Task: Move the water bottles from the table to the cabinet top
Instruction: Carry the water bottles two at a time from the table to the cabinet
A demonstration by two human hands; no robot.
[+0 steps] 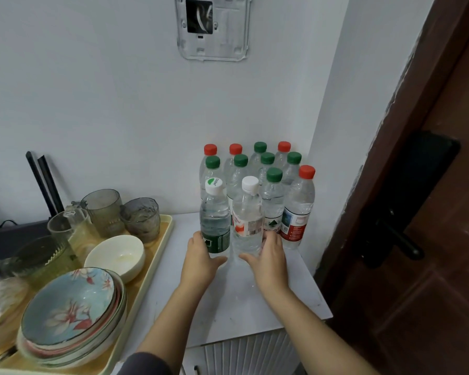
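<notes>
Several clear water bottles with red, green and white caps stand packed in rows on the white cabinet top (268, 299) against the wall. In the front row, my left hand (201, 255) wraps the base of a white-capped bottle with a dark green label (214, 212). My right hand (268, 258) wraps the base of a white-capped bottle with a red and white label (247, 212). Both bottles stand upright on the surface, touching each other. To their right stand a green-capped bottle (273, 201) and a red-capped bottle (298, 207).
A beige tray (157, 255) on the left carries glass cups (140, 217), a white bowl (115, 257) and stacked floral plates (73, 315). A brown door (431, 239) with a black handle stands at the right. A wall plate (213, 28) hangs above.
</notes>
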